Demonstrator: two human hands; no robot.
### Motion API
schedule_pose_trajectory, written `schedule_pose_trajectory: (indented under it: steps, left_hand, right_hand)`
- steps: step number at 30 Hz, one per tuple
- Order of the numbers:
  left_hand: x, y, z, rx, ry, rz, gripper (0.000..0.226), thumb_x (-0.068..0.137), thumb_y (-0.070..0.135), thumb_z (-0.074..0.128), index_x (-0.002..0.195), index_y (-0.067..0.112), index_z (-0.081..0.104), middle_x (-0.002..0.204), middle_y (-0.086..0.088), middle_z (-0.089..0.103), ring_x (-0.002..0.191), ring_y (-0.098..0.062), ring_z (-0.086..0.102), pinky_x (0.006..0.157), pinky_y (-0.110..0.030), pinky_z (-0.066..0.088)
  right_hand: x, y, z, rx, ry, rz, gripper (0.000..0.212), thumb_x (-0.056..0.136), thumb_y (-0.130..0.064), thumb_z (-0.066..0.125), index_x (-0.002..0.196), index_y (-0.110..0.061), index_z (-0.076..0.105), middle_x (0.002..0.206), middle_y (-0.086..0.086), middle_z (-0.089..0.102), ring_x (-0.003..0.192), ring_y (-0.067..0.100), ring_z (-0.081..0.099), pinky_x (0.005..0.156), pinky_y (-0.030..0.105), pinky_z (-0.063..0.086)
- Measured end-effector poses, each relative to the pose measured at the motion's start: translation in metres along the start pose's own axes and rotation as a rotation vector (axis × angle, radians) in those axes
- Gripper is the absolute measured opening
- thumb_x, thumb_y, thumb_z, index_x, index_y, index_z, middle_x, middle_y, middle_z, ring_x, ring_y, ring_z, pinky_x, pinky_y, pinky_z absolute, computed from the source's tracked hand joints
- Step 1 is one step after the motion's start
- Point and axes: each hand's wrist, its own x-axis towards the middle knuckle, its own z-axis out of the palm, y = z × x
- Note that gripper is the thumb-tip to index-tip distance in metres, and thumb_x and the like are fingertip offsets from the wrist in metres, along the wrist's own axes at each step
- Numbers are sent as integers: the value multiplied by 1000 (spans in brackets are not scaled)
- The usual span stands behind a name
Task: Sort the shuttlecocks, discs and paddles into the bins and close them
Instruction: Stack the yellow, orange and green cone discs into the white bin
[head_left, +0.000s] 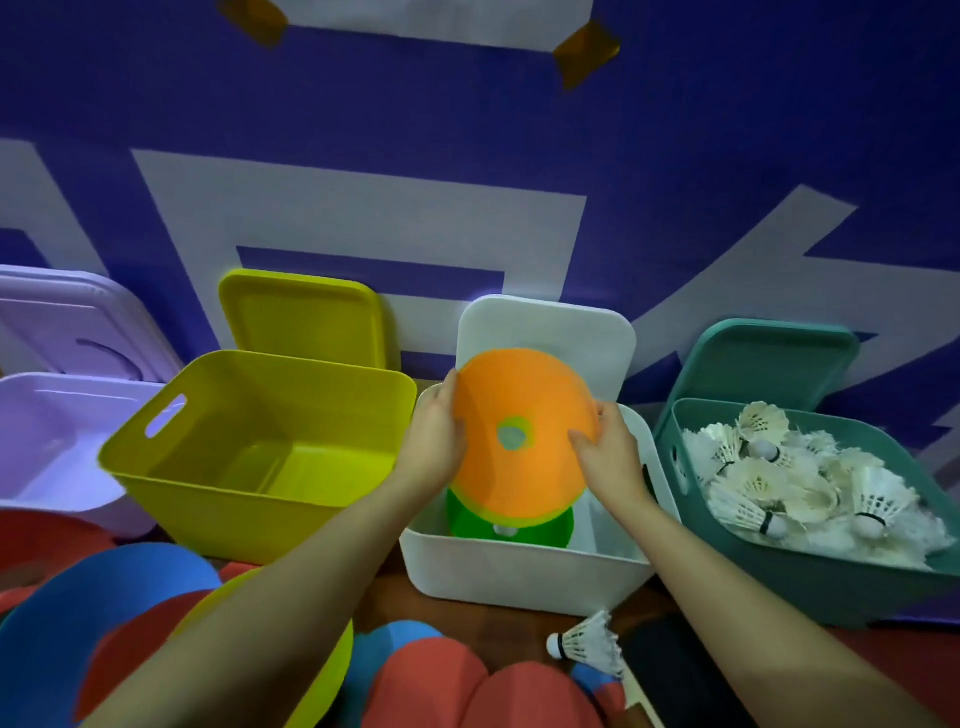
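Orange disc: thin plastic, likely light, flexible; take it by opposite rims.
Fingers: your left hand and right hand clasp its edges.
Below: white bin.

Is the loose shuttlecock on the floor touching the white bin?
Apart. In the head view the shuttlecock lies in front of the white bin, and a strip of brown floor shows plainly between its feathers and the bin's lower edge.

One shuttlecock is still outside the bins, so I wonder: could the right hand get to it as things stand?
Probably not yet: the right hand grips the orange disc over the white bin. Once free, nothing covers the loose shuttlecock.
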Motion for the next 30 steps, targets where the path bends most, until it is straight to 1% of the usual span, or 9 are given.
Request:
schedule_pose_trajectory:
  steps: [2, 4, 7, 9, 11, 14, 20, 27, 30]
  left_hand:
    - [3, -9, 16, 6, -49, -30, 41, 96, 13, 44, 137, 13, 41, 129, -11, 54, 116, -25, 51, 96, -34, 41]
    - [2, -25, 31, 36, -119, -99, 41, 95, 15, 45, 136, 16, 42, 128, -11, 56, 114, -25, 54, 97, -38, 42]
    - [-2, -43, 46, 169, -253, -221, 49, 91, 8, 44, 139, 14, 37, 132, -16, 50, 120, -33, 48, 102, -41, 37]
    - [-3, -47, 49, 351, -304, -231, 52, 92, 15, 46, 142, 14, 32, 136, -16, 43, 125, -34, 40, 103, -42, 35]
    - [-4, -44, 48, 481, -296, -148, 51, 93, 22, 46, 142, 15, 32, 137, -14, 42, 126, -33, 37, 102, -40, 35]
    - [-9, -40, 39, 554, -268, 0, 48, 93, 25, 47, 139, 17, 37, 136, -9, 45, 124, -29, 39, 103, -36, 33]
    - [-36, -31, 0, 585, -216, 118, 48, 93, 26, 45, 140, 20, 36, 137, -5, 45, 122, -26, 41, 94, -34, 38]
    - [-95, -47, -77, 491, -121, 202, 49, 93, 31, 42, 140, 18, 40, 135, -5, 48, 119, -28, 44, 93, -36, 38]
    - [-124, -65, -111, 496, -145, 209, 50, 95, 32, 41, 143, 19, 35, 139, -3, 44, 123, -27, 40, 96, -35, 36]
  right_hand:
    - [12, 19, 8, -82, -81, 44, 16, 90, -9, 52, 103, -15, 44, 92, 3, 55, 77, 19, 53, 64, 34, 45]
    - [17, 40, 16, -161, -152, 108, 16, 90, -12, 53, 102, -16, 44, 94, 5, 56, 82, 24, 57, 72, 41, 51]
    - [16, 63, 24, -301, -277, 185, 25, 87, -15, 55, 111, -14, 45, 100, 7, 59, 89, 28, 58, 82, 44, 49]
    - [13, 68, 26, -402, -325, 181, 36, 89, -21, 56, 122, -14, 42, 107, 7, 59, 99, 28, 57, 88, 41, 44]
    - [11, 67, 25, -458, -323, 134, 42, 91, -27, 57, 127, -14, 41, 122, 8, 55, 110, 27, 54, 94, 40, 42]
    - [5, 55, 23, -470, -310, 29, 44, 92, -30, 55, 131, -15, 40, 128, 8, 51, 113, 26, 52, 96, 40, 41]
    - [-33, 19, 23, -495, -258, -187, 39, 94, -27, 50, 130, -15, 43, 124, 8, 54, 111, 25, 52, 92, 38, 43]
    - [-109, -28, 52, -369, -149, -253, 29, 90, -20, 55, 118, -13, 55, 106, 2, 58, 98, 20, 56, 84, 34, 45]
    - [-148, -42, 79, -353, -137, -279, 26, 88, -16, 55, 113, -13, 57, 101, 3, 60, 93, 25, 58, 81, 40, 48]
